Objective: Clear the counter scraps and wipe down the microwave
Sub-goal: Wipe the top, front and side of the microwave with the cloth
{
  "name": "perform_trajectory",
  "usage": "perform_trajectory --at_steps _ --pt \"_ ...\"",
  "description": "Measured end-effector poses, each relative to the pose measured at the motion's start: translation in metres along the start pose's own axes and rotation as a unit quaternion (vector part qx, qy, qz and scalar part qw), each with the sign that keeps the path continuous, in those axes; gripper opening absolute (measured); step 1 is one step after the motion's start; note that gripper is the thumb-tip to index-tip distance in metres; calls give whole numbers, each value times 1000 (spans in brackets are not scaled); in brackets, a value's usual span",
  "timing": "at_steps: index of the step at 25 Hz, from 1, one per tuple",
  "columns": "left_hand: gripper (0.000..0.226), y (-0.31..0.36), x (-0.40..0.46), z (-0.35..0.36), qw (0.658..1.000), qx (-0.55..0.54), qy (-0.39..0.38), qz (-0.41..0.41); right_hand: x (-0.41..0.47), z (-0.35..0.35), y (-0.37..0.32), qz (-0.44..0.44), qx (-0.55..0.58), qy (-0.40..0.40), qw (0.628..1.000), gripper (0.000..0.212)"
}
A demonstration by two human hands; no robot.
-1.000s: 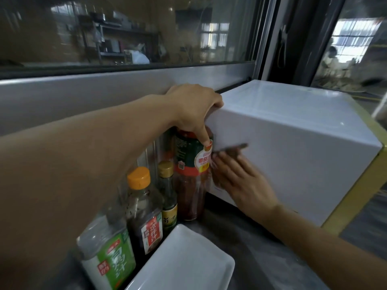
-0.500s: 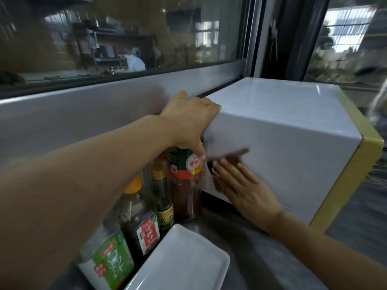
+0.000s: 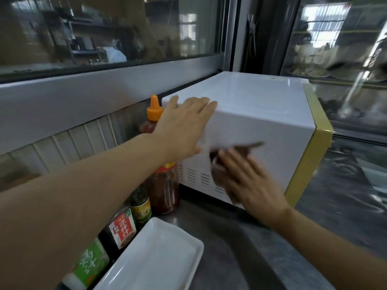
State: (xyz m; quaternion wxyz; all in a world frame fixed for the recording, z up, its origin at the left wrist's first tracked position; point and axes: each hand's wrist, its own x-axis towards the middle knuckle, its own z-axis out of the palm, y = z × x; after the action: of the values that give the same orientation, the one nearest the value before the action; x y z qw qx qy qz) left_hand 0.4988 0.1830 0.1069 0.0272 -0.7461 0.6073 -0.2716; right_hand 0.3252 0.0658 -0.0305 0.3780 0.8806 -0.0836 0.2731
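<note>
Grips both flat: left hand on microwave, right hand pressing cloth; bottle label 凉拌汁.

The left forearm is bare along all its visible length, from wrist to frame edge; so is the right forearm; the left hand and right hand are bare too (the right one's fingertips blurred).

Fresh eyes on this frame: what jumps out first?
The white microwave with a yellow-green front fills the centre right. The right hand presses a brown cloth flat against its side wall, while the left hand rests on its rear top corner. Sauce bottles line the wall at left, beside a white tray.
</note>
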Motion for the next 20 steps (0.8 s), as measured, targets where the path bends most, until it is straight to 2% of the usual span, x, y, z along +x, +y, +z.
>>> perform_trajectory --at_steps 2,3,4,6,8,10,12,15,16,18,20 --pt "108 7 1 2 999 -35 11 -13 -40 3 -15 -87 -16 -79 993 58" --pt "109 8 1 3 999 -46 12 -21 -52 -1 -12 -91 -22 -93 991 56" --pt "109 9 0 3 998 -53 11 -27 -58 -5 -4 -74 -23 -75 994 53" --pt "109 12 1 4 997 -68 11 -43 -52 -19 24 19 -15 -15 1000 53" --pt "108 18 1 4 995 -81 20 -64 -36 -33 56 109 -18 42 993 52" --pt "107 21 2 7 993 -86 28 -76 -30 -36 66 160 -14 69 985 54" --pt "106 22 2 11 991 -98 37 -83 -44 -28 48 154 -4 54 986 58" --pt "105 25 1 9 989 -114 44 -85 -83 -21 22 92 -13 -2 996 60" --pt "104 25 1 7 989 -117 42 -83 -87 -22 25 106 -13 -1 994 60" --pt "102 23 3 3 990 -112 30 -78 -69 -32 43 199 10 52 979 58" --pt "102 21 3 0 991 -105 20 -74 -42 -45 60 319 93 118 936 56"
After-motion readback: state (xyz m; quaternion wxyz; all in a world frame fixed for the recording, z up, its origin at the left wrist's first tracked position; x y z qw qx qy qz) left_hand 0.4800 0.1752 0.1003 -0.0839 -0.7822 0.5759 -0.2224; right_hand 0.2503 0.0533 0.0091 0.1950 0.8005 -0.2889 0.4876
